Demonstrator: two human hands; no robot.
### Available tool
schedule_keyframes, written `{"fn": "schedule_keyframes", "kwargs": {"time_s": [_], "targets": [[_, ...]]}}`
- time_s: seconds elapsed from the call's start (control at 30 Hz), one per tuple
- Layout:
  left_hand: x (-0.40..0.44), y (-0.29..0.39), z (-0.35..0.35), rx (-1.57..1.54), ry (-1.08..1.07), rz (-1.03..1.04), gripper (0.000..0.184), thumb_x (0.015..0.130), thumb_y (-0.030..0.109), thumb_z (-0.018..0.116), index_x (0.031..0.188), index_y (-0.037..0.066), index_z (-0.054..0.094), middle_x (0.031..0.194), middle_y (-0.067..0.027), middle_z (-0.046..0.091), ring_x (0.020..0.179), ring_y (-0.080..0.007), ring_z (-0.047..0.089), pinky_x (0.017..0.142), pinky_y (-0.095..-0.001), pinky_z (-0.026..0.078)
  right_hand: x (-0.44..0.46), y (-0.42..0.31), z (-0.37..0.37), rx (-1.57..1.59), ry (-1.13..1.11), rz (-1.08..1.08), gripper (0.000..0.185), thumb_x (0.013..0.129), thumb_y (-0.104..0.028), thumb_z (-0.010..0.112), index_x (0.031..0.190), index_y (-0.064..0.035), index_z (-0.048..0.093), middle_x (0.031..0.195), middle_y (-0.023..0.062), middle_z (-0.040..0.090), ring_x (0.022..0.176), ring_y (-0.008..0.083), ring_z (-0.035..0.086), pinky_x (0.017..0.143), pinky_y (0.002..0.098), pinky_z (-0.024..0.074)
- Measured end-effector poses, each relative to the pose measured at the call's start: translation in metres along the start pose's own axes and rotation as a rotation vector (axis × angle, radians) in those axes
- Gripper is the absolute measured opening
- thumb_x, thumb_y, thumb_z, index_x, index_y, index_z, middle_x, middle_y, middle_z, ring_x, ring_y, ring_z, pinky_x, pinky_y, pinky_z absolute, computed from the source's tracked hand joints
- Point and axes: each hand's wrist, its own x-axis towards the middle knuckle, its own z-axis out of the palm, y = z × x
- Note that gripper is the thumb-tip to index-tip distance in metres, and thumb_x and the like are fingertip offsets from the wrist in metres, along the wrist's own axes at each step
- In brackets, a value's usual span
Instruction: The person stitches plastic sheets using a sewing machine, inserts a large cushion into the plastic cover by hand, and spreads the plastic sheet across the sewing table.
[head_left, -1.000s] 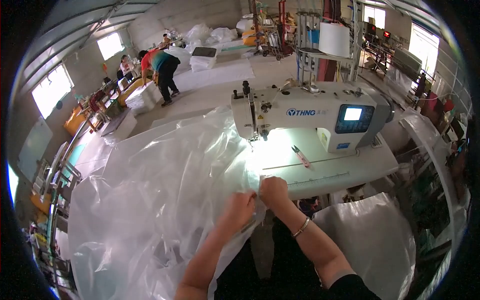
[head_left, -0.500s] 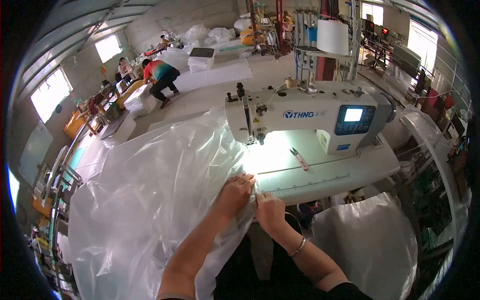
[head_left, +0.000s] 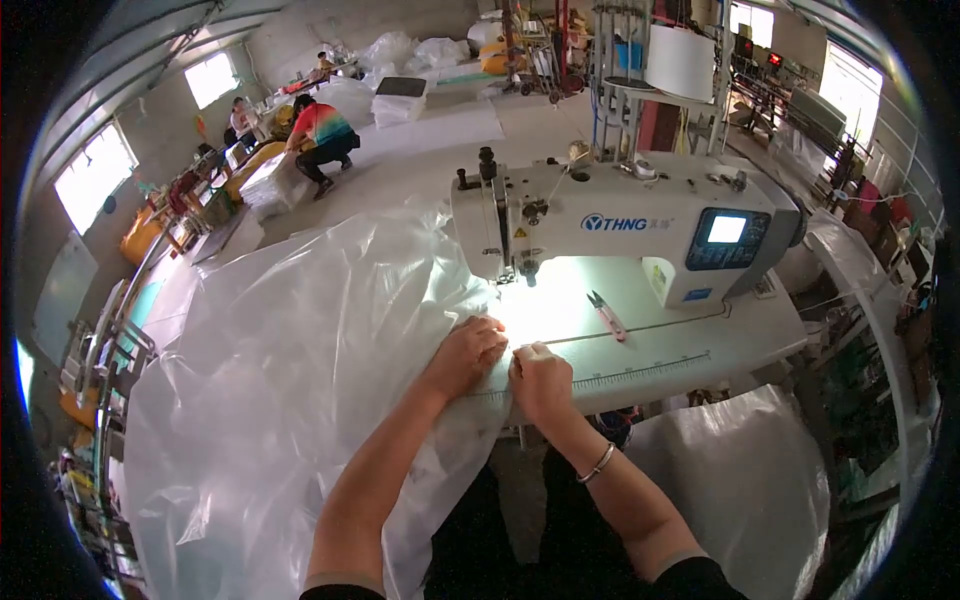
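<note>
A large translucent plastic sheet [head_left: 290, 370] spreads over the left of the sewing table and hangs toward my lap. My left hand [head_left: 466, 354] presses on its right margin with curled fingers, gripping the plastic. Beside it, my right hand [head_left: 541, 382] is closed in a pinch on the sheet's edge; the fingertips are partly hidden. Both hands are just in front of the needle area of a white sewing machine [head_left: 620, 225], whose lamp glares brightly on the bed. To the right of the needle lie pink-handled thread snips [head_left: 607, 316], touched by neither hand.
A ruler scale [head_left: 640, 370] runs along the table's front edge. More plastic sheeting [head_left: 730, 490] hangs at lower right. A white thread cone [head_left: 681, 62] stands behind the machine. Farther back, a person in a colourful shirt [head_left: 323, 130] crouches by stacked sheets [head_left: 274, 187].
Both hands have moved forward, closer to the needle, and the plastic edge has moved with them. The view has shifted slightly. The crouching person's pose differs a little.
</note>
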Motion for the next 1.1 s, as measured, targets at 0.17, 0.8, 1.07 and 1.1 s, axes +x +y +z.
{"fn": "schedule_keyframes", "kwargs": {"time_s": [0.17, 0.8, 1.07, 1.1], "targets": [[-0.008, 0.024, -0.003, -0.083, 0.025, -0.055, 0.026, 0.085, 0.013, 0.048, 0.108, 0.004, 0.057, 0.116, -0.0136, 0.055, 0.113, -0.0286, 0.049, 0.093, -0.036, 0.04, -0.001, 0.007, 0.001, 0.106, 0.073, -0.001, 0.008, 0.073, -0.01, 0.058, 0.077, -0.0029, 0.061, 0.075, 0.0126, 0.058, 0.065, 0.0315, 0.059, 0.059, 0.0397, 0.048], [-0.019, -0.005, -0.002, 0.144, -0.036, -0.038, 0.029, 0.088, 0.013, 0.047, 0.115, 0.003, 0.051, 0.126, -0.0179, 0.046, 0.117, -0.0323, 0.044, 0.1, -0.0405, 0.033, 0.014, 0.003, -0.002, -0.182, -0.161, -0.241, 0.026, 0.082, -0.024, 0.056, 0.097, -0.0031, 0.059, 0.1, 0.0081, 0.052, 0.094, 0.0233, 0.048, 0.076, 0.0374, 0.0388], [0.001, -0.034, 0.001, 0.068, 0.024, 0.007, 0.028, 0.084, 0.007, 0.048, 0.111, 0.001, 0.053, 0.123, -0.0212, 0.047, 0.115, -0.0334, 0.045, 0.098, -0.0397, 0.034, 0.037, 0.005, 0.014, -0.226, -0.118, -0.142, 0.027, 0.085, -0.029, 0.052, 0.093, -0.0054, 0.06, 0.097, 0.0085, 0.052, 0.094, 0.0242, 0.048, 0.077, 0.0403, 0.0378], [0.002, -0.034, 0.0, 0.068, 0.023, 0.006, 0.028, 0.084, 0.007, 0.048, 0.111, 0.001, 0.053, 0.123, -0.0212, 0.047, 0.115, -0.0334, 0.045, 0.098, -0.0397, 0.034, 0.039, 0.005, 0.017, -0.251, -0.122, -0.119, 0.027, 0.085, -0.03, 0.052, 0.093, -0.0055, 0.061, 0.098, 0.0086, 0.052, 0.095, 0.0243, 0.048, 0.077, 0.0407, 0.0376]]}}
